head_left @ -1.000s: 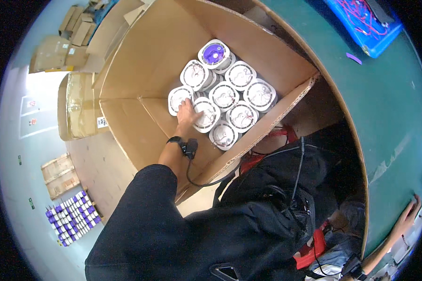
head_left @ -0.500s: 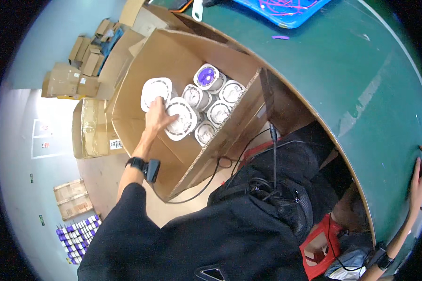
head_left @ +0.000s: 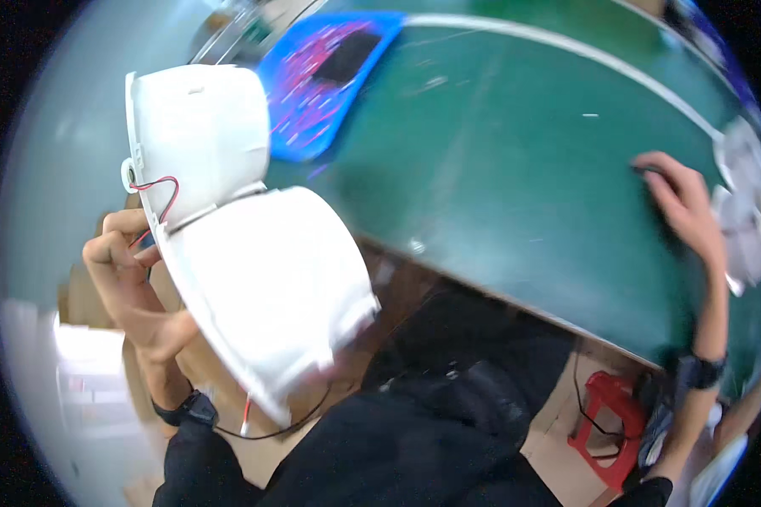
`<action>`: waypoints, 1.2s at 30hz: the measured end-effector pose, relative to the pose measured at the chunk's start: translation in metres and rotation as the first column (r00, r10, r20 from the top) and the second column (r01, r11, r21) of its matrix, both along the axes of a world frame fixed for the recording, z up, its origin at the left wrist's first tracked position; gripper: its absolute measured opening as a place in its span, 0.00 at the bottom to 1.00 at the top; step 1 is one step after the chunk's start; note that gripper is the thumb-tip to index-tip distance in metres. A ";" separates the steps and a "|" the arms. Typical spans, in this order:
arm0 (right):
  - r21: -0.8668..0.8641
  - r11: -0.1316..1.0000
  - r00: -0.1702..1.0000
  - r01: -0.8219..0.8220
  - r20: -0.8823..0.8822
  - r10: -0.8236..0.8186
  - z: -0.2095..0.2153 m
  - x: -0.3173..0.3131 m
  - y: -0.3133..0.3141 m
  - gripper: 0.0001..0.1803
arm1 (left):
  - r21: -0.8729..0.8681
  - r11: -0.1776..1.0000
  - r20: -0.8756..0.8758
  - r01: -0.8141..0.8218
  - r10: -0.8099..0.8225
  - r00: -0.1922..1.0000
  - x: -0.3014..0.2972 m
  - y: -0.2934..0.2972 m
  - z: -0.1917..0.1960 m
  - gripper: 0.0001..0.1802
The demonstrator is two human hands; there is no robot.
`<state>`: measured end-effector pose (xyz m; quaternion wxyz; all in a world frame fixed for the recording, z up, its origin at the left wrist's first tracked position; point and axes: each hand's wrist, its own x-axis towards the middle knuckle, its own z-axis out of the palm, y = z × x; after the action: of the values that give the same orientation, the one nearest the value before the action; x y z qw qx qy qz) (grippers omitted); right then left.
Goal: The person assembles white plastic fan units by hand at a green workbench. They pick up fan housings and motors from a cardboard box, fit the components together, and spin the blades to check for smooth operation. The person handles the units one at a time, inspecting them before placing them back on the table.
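My left hand (head_left: pixel 131 291) grips two white round plastic housings (head_left: pixel 254 279) stacked together, lifted close to the camera. Thin red and black wires (head_left: pixel 162 196) run along their edge. The housings fill the left middle of the view. My right hand (head_left: pixel 681 203) lies flat on the green table (head_left: pixel 516 169) at the far right, fingers spread, next to crumpled white material (head_left: pixel 744 211). A dark watch sits on each wrist.
A blue tray (head_left: pixel 321 76) with small pink and dark parts stands at the back of the table. A red stool (head_left: pixel 604 418) is on the floor under the table edge. Cardboard shows behind the housings at lower left.
My left hand has lifted the white housings out of the cardboard box up toward the camera. The view has swung from the box to the table. My right hand now rests on the table.
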<state>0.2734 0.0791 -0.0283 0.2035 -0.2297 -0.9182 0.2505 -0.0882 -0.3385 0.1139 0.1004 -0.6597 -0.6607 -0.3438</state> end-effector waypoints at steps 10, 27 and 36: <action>-0.331 0.938 0.985 0.104 -0.100 -0.144 0.019 0.038 0.019 0.14 | -0.363 0.885 -0.259 0.292 -0.397 0.881 0.098 0.304 0.008 0.33; -0.285 0.947 0.984 0.148 -0.057 -0.171 0.008 0.029 0.013 0.13 | -0.381 0.730 -0.225 0.567 -0.668 0.709 0.087 0.259 -0.046 0.27; -0.584 0.790 0.955 0.185 -0.082 -0.284 0.019 0.028 0.020 0.16 | -0.165 0.824 0.328 0.542 -0.473 0.818 0.100 0.282 -0.020 0.15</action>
<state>0.3017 0.0994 -0.0091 0.2306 -0.3706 -0.7450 0.5045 0.0114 -0.0563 0.0939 -0.1720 -0.7661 -0.5045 -0.3590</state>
